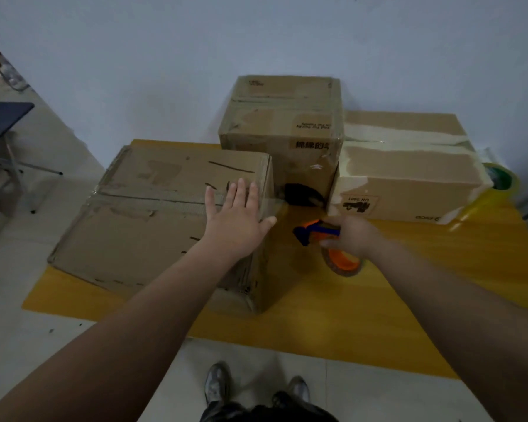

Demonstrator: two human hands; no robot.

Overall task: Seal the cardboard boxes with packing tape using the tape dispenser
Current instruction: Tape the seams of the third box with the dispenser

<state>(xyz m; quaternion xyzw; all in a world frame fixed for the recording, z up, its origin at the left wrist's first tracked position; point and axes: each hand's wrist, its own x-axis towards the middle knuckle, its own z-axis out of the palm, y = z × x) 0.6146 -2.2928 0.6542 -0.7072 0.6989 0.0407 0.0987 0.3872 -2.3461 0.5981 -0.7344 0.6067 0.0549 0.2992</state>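
Tape dispenser (316, 231), orange and blue, gripped by the right hand (352, 239) over the yellow desk (317, 315), just right of the left box (141, 226). Left hand (237, 217) lies flat, fingers straight, on that box's top. Farther off stand a middle box (282, 129) and a taped right box (409, 178), a tape roll (500, 178) beside it. White wall (165, 56) behind.

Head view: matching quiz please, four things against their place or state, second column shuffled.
1. left hand
2. right hand
3. spare tape roll
4. middle box

a. at the right edge of the table
b. grips the tape dispenser
c. lies flat on the left box
d. tallest, at the back

Pairs: 1-c, 2-b, 3-a, 4-d
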